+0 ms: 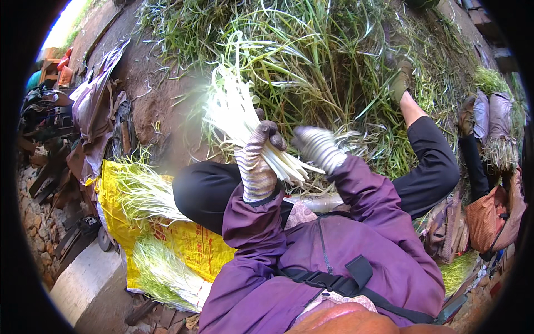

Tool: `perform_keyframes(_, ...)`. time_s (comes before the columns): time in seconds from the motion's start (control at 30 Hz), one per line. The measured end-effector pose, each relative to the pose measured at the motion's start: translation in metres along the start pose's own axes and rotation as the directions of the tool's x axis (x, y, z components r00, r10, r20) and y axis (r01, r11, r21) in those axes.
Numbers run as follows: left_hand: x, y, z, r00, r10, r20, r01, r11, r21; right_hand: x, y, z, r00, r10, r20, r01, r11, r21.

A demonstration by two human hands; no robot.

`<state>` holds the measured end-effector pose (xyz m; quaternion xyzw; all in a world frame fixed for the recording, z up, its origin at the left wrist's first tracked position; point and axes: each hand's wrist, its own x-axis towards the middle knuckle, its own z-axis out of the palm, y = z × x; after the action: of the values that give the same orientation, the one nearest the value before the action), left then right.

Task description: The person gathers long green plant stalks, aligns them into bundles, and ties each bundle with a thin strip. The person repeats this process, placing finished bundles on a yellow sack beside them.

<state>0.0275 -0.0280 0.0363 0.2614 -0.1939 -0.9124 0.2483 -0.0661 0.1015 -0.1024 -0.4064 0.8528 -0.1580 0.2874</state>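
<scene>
My left hand [260, 156], in a striped knit glove with dark fingers, is closed around a bunch of pale, leafy stalks [238, 108], perhaps blanched chives. The thick white ends point down to the right and the thin tops spread upward. Just right of those ends is my right hand [319, 146], in a similar glove. It is blurred, so its fingers cannot be made out. Beyond both hands lies a large heap of long green leaves [325, 71]. More pale bunches [152, 198] rest on a yellow woven sack [200, 246] beside my knee.
A concrete block [89, 275] stands at the lower left, near scrap wood and stones. Purplish plastic sheeting [94, 104] hangs at the left. At the right edge sits another person with a sleeve [499, 115] and an orange-brown cloth [486, 217]. My bent legs frame the work area.
</scene>
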Motion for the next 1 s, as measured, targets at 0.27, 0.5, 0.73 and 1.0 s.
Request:
perform_keyframes(0.27,0.01,-0.005,-0.014,0.983,-0.132,0.126,0.138,0.99,-0.035,0.054,0.083,-0.079,0.897,0.238,-0.372,-0.259,0.966,-0.005)
perform_keyframes(0.5,-0.001,-0.006,-0.006,0.996,-0.047,0.082,0.044,0.998,0.039,0.01,0.038,-0.162,0.804,0.283,-0.523,0.19,0.712,0.676)
perform_keyframes(0.73,0.003,-0.007,-0.014,0.995,-0.041,0.091,0.04,0.999,0.005,-0.025,-0.001,-0.184,0.93,0.069,-0.362,0.173,0.786,0.594)
perform_keyframes(1.0,0.006,-0.012,-0.022,0.984,-0.077,0.161,0.072,0.997,0.037,-0.047,0.013,-0.155,0.978,0.162,-0.135,0.069,0.361,0.93)
